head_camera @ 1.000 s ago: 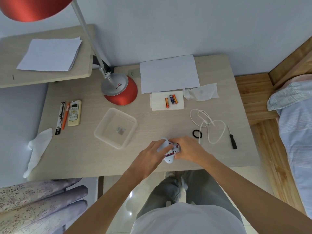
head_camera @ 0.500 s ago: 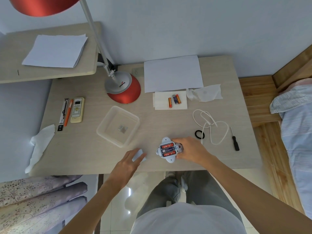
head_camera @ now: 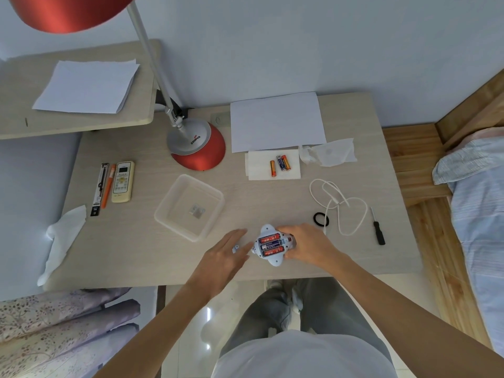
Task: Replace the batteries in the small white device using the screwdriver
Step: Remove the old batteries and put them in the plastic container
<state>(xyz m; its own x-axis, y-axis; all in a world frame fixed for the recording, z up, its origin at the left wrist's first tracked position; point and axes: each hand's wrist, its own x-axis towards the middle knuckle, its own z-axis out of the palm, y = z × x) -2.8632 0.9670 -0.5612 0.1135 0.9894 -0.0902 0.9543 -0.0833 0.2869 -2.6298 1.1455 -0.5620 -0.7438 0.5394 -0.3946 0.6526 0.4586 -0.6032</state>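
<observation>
The small white device (head_camera: 268, 230) lies on its back near the desk's front edge, its battery bay open with three batteries (head_camera: 270, 244) showing inside. My right hand (head_camera: 308, 245) grips its right side. My left hand (head_camera: 227, 256) hovers flat just left of the device, fingers spread. A small white piece (head_camera: 235, 248), probably the battery cover, peeks out under its fingertips; whether the hand holds it is unclear. Three loose batteries (head_camera: 280, 164) rest on a white tissue (head_camera: 257, 171) further back. The black-handled screwdriver (head_camera: 378, 229) lies untouched at the right.
A clear plastic box (head_camera: 163, 214) sits left of the device. A white cable (head_camera: 339, 203) and black ring (head_camera: 321, 219) lie between device and screwdriver. Red lamp base (head_camera: 203, 156), paper sheet (head_camera: 276, 121), crumpled tissue (head_camera: 330, 152), remote (head_camera: 123, 181) and pens stand further off.
My left hand took the white cover off the device and carried it left, exposing the batteries. It has since drifted back toward the device. My right hand kept its grip.
</observation>
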